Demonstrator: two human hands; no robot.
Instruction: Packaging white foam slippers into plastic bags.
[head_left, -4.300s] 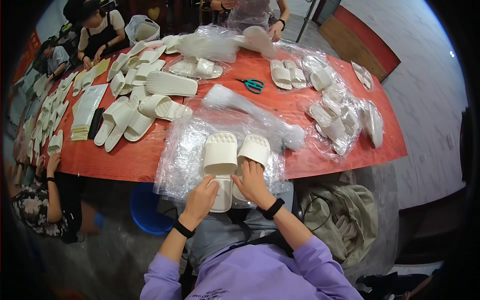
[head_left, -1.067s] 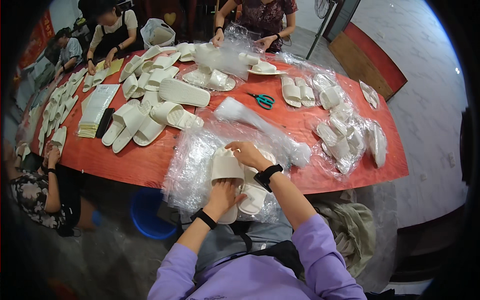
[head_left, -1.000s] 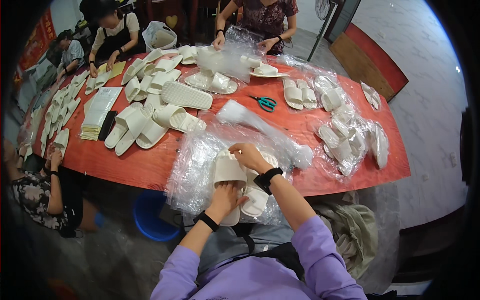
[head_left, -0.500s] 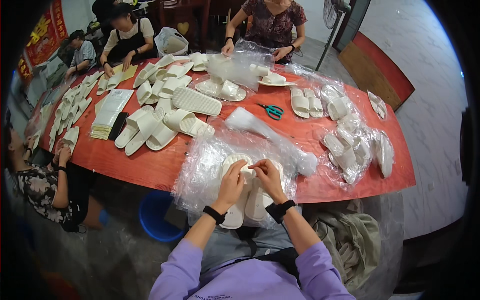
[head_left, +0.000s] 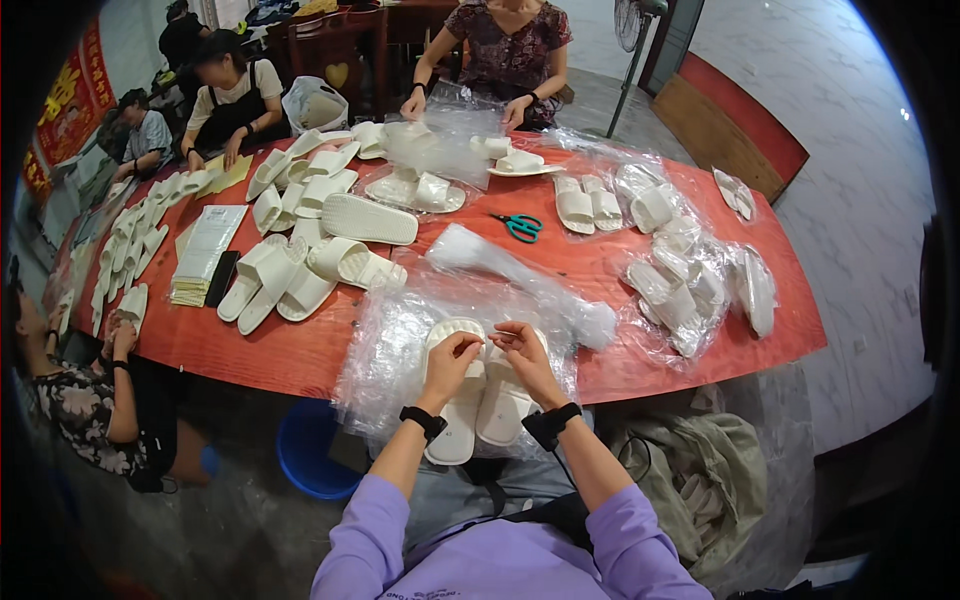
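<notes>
A pair of white slippers, the left slipper (head_left: 452, 438) beside the right slipper (head_left: 503, 410), lies soles down before me on a pile of clear plastic bags (head_left: 375, 350). My left hand (head_left: 452, 362) is over the far part of the left slipper, its fingers curled into a pinch. Level with it, my right hand (head_left: 524, 358) hangs over the right slipper with thumb and fingertips drawn together. The fingertips of both hands come close but stay apart. Whatever they pinch, if anything, is too small to make out.
A roll of clear film (head_left: 520, 278) lies beyond the bags, near teal-handled scissors (head_left: 521, 228). Loose white slippers (head_left: 300, 275) heap at left; bagged slippers (head_left: 680, 290) sit at right. A blue bucket (head_left: 315, 450) stands below the table edge. Several people work around the red table (head_left: 250, 350).
The whole view has shifted a little, so the table appears farther left. My hands have drawn slightly apart at the fingertips. The slippers still lie on the bags.
</notes>
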